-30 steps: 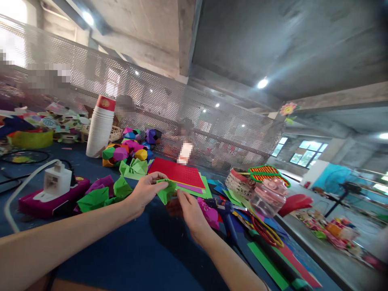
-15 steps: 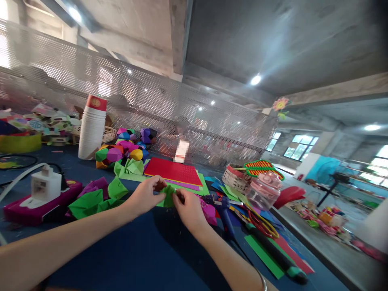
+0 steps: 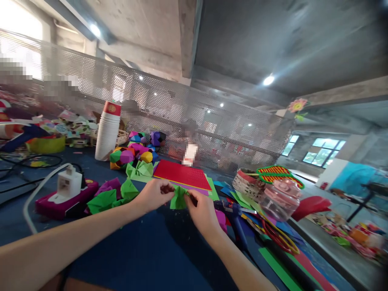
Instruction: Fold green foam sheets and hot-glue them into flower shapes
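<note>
A small piece of folded green paper [image 3: 178,199] is held up between my hands, over the dark blue tabletop. My right hand [image 3: 203,210] pinches its right side between thumb and fingers. At the left edge of the paper, my left hand [image 3: 155,196] has its fingers curled and its thumb tip against the paper. Folded green pieces [image 3: 104,201] and a purple one [image 3: 109,186] lie left of my left forearm. Beyond my hands is a stack of red sheets [image 3: 183,174], with light green folded paper [image 3: 140,169] beside it. A blue glue gun [image 3: 232,210] lies right of my right hand.
A magenta power strip [image 3: 50,206] with a white plug [image 3: 69,181] and cables sits left. Behind stand stacked paper cups [image 3: 108,133] and colourful paper balls [image 3: 123,157]. On the right are a pink-lidded jar [image 3: 280,198], a woven basket [image 3: 247,184] and a dark-handled tool [image 3: 287,258].
The view has swung left, so everything sits farther right. The green paper now shows more of its face between my hands, and my left fingers have drawn slightly toward its edge.
</note>
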